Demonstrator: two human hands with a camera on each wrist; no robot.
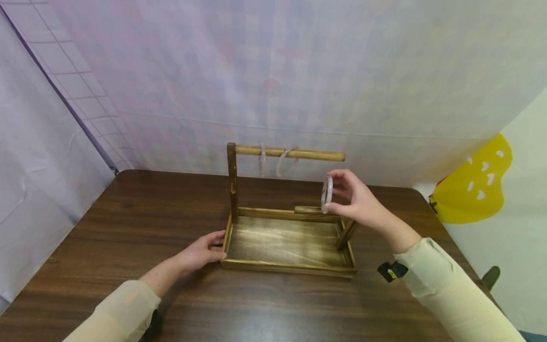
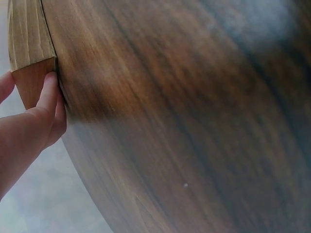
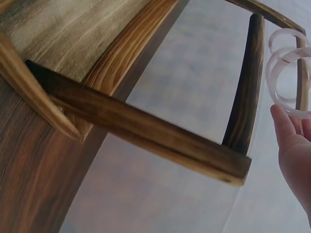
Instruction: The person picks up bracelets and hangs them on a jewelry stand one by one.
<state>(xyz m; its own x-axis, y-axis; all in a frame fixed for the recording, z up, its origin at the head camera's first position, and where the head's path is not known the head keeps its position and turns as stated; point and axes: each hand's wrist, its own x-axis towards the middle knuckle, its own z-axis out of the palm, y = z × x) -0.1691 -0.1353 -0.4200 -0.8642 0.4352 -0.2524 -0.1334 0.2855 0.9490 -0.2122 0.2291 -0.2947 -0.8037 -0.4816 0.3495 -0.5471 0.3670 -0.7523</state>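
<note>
A wooden bangle stand has a shallow tray base [image 1: 288, 268] and two bars at different heights. Two pale pinkish bangles, one on the left [image 1: 262, 161] and one on the right [image 1: 279, 164], hang on the upper bar [image 1: 320, 155]. My right hand [image 1: 356, 197] pinches a whitish bangle [image 1: 327, 194] upright between thumb and fingertips, by the lower bar [image 1: 304, 209]. Whether this bangle encircles the bar is unclear. At the tray's left end my left hand [image 1: 201, 251] rests, its fingers fairly straight; the left wrist view shows fingertips [image 2: 49, 82] touching the wooden end face.
The stand is on a dark brown table [image 1: 128, 237] with rounded corners. Behind it hangs a pale checked curtain [image 1: 273, 85]. A yellow strawberry-shaped thing [image 1: 478, 185] with white marks is beyond the table's right edge. The stand's right post [image 1: 347, 233] rises beneath my right hand.
</note>
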